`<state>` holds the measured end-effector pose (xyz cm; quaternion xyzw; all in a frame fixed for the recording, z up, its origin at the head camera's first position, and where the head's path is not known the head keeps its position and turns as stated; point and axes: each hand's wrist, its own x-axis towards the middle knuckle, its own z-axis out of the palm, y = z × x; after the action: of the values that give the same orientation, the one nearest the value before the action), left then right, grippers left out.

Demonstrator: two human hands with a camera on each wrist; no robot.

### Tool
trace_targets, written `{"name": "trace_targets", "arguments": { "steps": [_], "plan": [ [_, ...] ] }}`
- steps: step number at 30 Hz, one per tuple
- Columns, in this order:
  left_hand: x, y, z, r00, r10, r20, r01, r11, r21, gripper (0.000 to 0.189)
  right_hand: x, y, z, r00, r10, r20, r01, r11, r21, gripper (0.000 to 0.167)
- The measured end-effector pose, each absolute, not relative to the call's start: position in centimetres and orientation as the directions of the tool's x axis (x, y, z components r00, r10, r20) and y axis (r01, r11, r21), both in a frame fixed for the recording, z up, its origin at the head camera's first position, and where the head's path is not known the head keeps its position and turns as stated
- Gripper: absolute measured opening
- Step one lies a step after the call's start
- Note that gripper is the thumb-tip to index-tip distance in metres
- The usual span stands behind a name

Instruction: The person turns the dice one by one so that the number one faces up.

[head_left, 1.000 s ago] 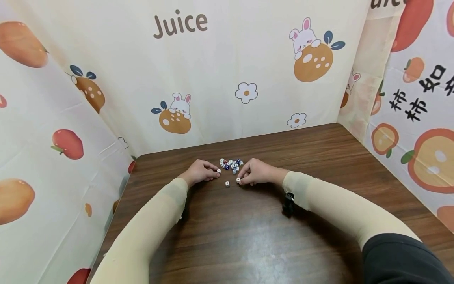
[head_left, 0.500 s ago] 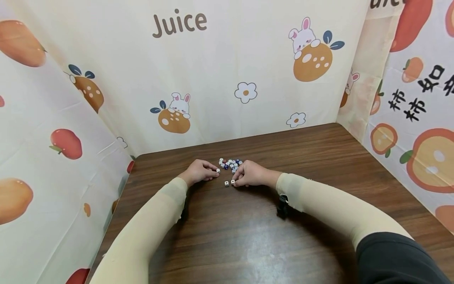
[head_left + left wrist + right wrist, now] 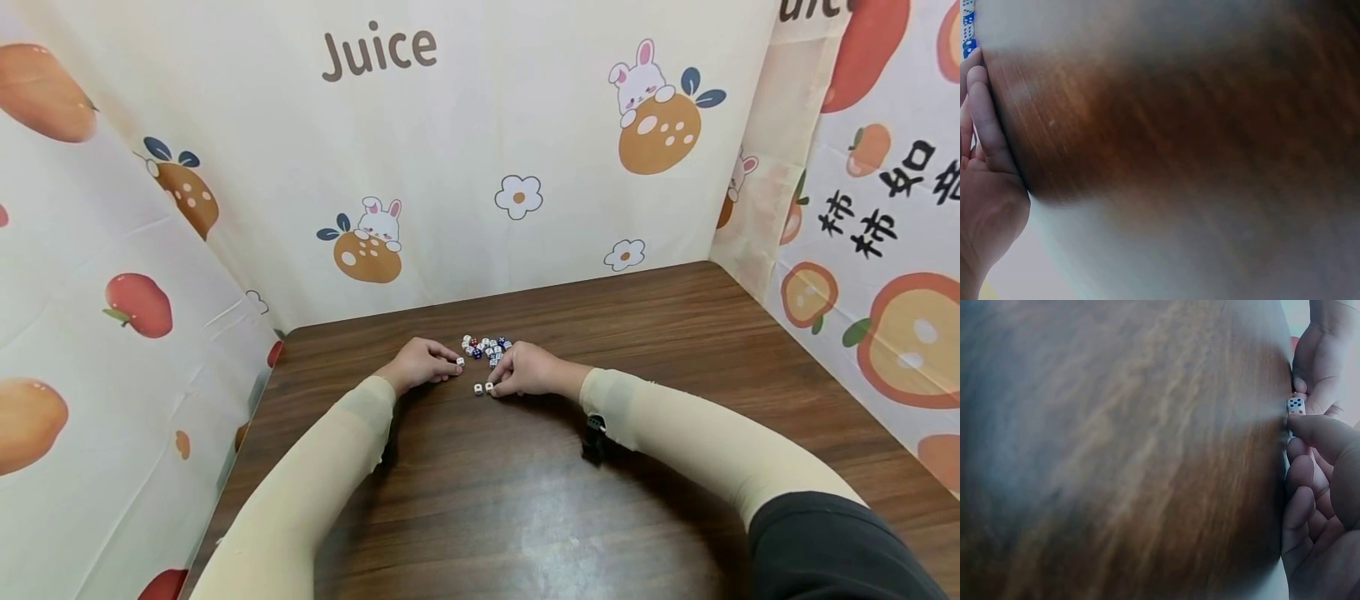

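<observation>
In the head view, my left hand (image 3: 422,361) pinches a white die (image 3: 461,362) between thumb and fingertips, low over the table. To its right, the fingertips of my right hand (image 3: 531,369) pinch a second white die (image 3: 490,387). Close by its left side a third white die (image 3: 478,389) rests on the wood, with at most a slim gap. In the right wrist view, a white die with dark dots (image 3: 1296,405) shows at the thumb tip; which one it is I cannot tell. The left wrist view catches only part of the left hand (image 3: 988,162).
Just beyond the hands lies a loose cluster of dice, among them a blue die (image 3: 477,354) and a red die (image 3: 474,342), with several white ones. The brown wooden table (image 3: 480,500) ends at a printed curtain (image 3: 450,150) behind and at both sides.
My right hand has moved left with its die, bringing it up beside the die on the table. The left hand has stayed in place with its own die.
</observation>
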<state>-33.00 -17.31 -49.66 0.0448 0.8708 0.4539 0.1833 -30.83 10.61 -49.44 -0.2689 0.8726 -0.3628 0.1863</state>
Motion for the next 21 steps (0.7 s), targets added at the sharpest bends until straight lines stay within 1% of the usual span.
{"name": "trace_targets", "arguments": {
  "steps": [9,21],
  "plan": [
    [-32.42,-17.2,-49.27,-0.929,0.257,-0.266,-0.072,0.579,0.812,0.023,-30.75,10.61,-49.44,-0.787,-0.603,-0.129,-0.34,0.598,-0.726,0.011],
    [-32.62,-17.28,-49.54,-0.932,0.236,-0.276,-0.089,0.587,0.804,0.022,-30.69,10.63,-49.25,-0.778,-0.614,-0.132,-0.344,0.592,-0.729,0.012]
  ]
}}
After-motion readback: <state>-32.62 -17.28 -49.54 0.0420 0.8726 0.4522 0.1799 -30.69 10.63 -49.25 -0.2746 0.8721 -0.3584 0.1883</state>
